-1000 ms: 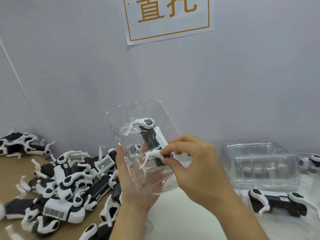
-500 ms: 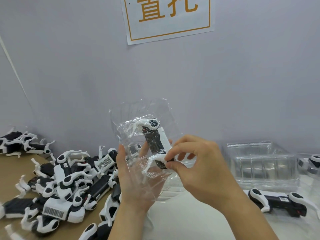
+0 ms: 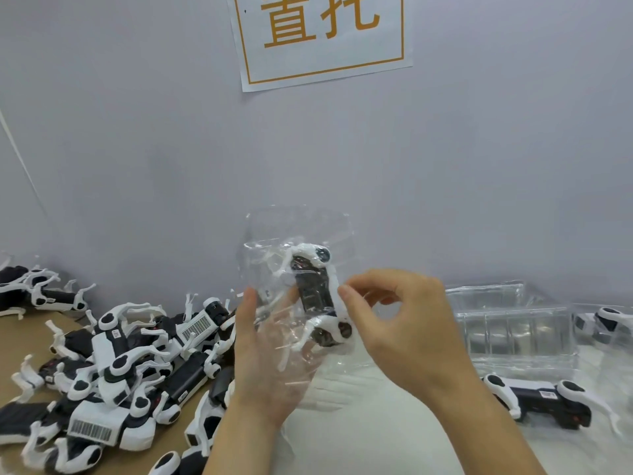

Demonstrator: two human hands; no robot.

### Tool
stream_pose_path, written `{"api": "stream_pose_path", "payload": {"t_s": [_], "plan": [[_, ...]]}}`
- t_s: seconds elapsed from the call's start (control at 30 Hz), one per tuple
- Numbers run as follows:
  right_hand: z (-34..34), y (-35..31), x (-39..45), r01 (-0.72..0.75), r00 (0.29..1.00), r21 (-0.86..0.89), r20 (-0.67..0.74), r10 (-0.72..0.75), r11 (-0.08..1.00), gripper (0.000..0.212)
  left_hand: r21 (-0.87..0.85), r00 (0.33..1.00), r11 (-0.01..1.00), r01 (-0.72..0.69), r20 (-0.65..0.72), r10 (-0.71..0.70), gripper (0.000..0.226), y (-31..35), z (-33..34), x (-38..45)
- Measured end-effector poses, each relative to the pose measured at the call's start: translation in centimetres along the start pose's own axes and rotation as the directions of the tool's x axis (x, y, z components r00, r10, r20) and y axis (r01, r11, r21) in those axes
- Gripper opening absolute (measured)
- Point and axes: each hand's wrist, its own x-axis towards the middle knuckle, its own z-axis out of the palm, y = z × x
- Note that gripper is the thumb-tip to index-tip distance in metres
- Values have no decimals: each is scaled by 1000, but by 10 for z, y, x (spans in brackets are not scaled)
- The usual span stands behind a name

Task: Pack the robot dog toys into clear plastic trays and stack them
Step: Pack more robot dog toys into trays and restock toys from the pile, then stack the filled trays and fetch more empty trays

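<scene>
- Hands first: your left hand [image 3: 270,365] cradles the clear tray [image 3: 294,269] from behind with fingers nearly straight, so nothing but a flat palm steadies that thin plastic. If you push harder on the toy, the tray will probably flex or slide off your palm.
- Your right hand [image 3: 407,334] pinches the side of the robot dog toy [image 3: 317,296], which sits upright in the tray, held up in the air above the bench. The pinch is narrow; a twist could pop the toy out of its pocket before it seats.
- The toy's thin white legs [image 3: 298,341] stick out toward your left palm. You risk bending one against the tray wall if you force it in at an angle.
- Down to your left lies the pile of loose toys [image 3: 130,371], legs tangled together. A dropped tray landing there would likely snag.
- To your right, a packed toy [image 3: 537,399] lies near the bench edge, in front of the stack of trays [image 3: 513,323]. Your right forearm passes close above it, so a careless swing could knock it or tip the light stack.
</scene>
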Motion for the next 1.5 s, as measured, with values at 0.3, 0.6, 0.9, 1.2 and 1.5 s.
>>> {"api": "stream_pose_path", "payload": {"t_s": [0.3,0.6,0.9,1.2,1.5], "plan": [[-4,10,5,-30,983,-5,-180,29,1000,15,193,979,975,110,148,-140,83,-7,10,-1],[-4,13,5,-52,980,45,-191,60,998,15,286,984,956,63,142,-107,81,-7,9,-3],[-12,27,4,-309,927,137,-177,330,941,29,554,984,814,-172,138,114,67,-7,18,0],[-21,25,5,-487,873,-69,-51,484,871,51,936,967,290,-200,141,214,80,-28,20,2],[-18,53,-9,-559,818,-193,35,575,806,62,928,922,-154,-340,361,139,91,-29,23,3]]}}
